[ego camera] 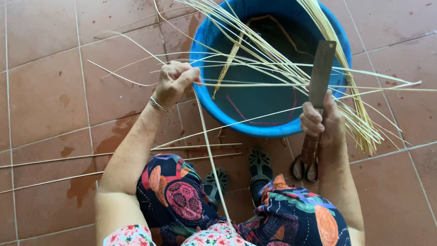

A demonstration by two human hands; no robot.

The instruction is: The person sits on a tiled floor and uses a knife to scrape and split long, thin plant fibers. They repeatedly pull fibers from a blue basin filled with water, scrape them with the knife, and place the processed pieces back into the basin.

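Nearest the camera, the seated person's lap is covered by one patterned skirt (282, 214) in dark blue with orange and pink motifs, and two dark sandals (260, 165) rest on the tiled floor (45, 91) between the knees. One pair of scissors (305, 168) lies on the floor just beside the right forearm, its two finger loops visible. One long pale strip (210, 155) runs from the lap upward to the left hand (174, 83). The left hand is closed in a fist around this strip, at the near-left rim of the tub; one thin bracelet (158, 105) circles the left wrist. The right hand (318, 119) is clamped on the handle of one flat-bladed knife (322, 73), whose rectangular blade stands upright over the tub's near-right rim. To the left, several loose strips (54, 159) lie flat on the floor; at least four can be counted. Farther out stands one round blue tub (200, 68) holding dark water. Across and above it fans one bundle of many thin pale strips (291, 73), too numerous to count, with their split ends spreading to the right beyond the tub rim.
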